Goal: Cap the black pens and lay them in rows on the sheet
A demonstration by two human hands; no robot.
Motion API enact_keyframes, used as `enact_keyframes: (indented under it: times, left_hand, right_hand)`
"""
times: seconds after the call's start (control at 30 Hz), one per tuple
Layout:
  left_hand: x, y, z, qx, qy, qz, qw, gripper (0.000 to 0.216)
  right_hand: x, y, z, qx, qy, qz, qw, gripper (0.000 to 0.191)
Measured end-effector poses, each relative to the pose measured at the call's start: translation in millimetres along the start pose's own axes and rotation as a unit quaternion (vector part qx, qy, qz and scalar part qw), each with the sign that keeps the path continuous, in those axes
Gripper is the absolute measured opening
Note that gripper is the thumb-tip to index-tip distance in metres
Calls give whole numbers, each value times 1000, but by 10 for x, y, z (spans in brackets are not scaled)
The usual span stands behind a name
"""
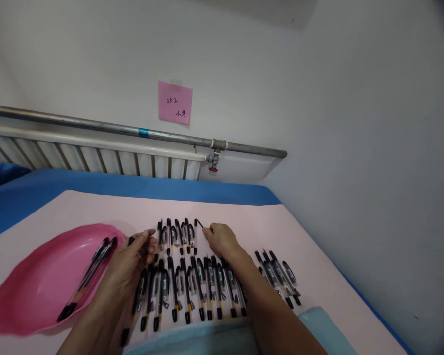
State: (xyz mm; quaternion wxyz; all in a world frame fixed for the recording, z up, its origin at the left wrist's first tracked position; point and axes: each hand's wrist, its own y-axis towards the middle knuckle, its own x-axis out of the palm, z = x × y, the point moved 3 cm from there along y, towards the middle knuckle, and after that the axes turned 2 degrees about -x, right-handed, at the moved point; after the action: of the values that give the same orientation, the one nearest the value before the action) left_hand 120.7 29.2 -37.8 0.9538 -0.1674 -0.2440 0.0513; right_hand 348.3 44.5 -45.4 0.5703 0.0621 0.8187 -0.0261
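My left hand (131,259) is curled beside the pink dish, closed around a black-ended pen part (131,240), mostly hidden by the fingers. At the far right end of the back row, my right hand (222,240) pinches a thin black piece (200,224) close to the top of a clear pen barrel (196,237). Pens taken apart lie in two rows on the pink surface: barrels with black ends, loose caps (201,271) and small tips. The right forearm covers part of the front row (188,291).
A pink dish (40,266) at left holds several pens (92,276). Another group of pen parts (279,276) lies right of my arm. Light blue cloth (325,325) lies at the front edge. Behind the table are a radiator (126,162), a pipe (114,127) and a wall note (175,102).
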Motion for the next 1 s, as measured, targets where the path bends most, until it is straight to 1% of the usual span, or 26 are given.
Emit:
enact_keyframes:
  times: [0.17, 0.43, 0.5, 0.6, 0.7, 0.77, 0.83, 0.87, 0.93, 1.0]
  left_hand:
    - [9, -19, 25, -4, -3, 1, 1000, 18]
    - [22, -13, 18, -10, -11, 3, 1000, 13]
    - [34, -21, 12, -28, -16, -1, 999, 11]
    - [53, -40, -10, -81, -23, -15, 996, 13]
    - [78, -54, -37, -129, -63, -49, 988, 17]
    - [104, -60, -55, -153, -102, -83, 979, 20]
    - [130, -67, -74, -170, -131, -111, 970, 23]
    - [143, -71, -83, -174, -142, -121, 967, 23]
    - [170, -86, -96, -171, -158, -132, 963, 21]
    - [204, -116, -104, -166, -170, -140, 961, 18]
  right_hand:
    - [22, -10, -15, -15, -4, -6, 1000, 20]
    - [133, 29, -69, -40, 45, -17, 998, 21]
    - [144, 30, -82, -49, 59, -14, 997, 22]
    - [113, 30, -94, -64, 79, -1, 995, 23]
    - [13, -2, -166, -77, 107, 24, 991, 24]
    - [-89, -73, -301, -113, 164, 53, 979, 22]
    - [-201, -192, -498, -177, 236, 78, 952, 19]
    - [-247, -263, -602, -209, 252, 81, 941, 17]
    - [-300, -406, -792, -266, 254, 68, 927, 18]
    - [-295, -524, -926, -313, 227, 49, 921, 20]
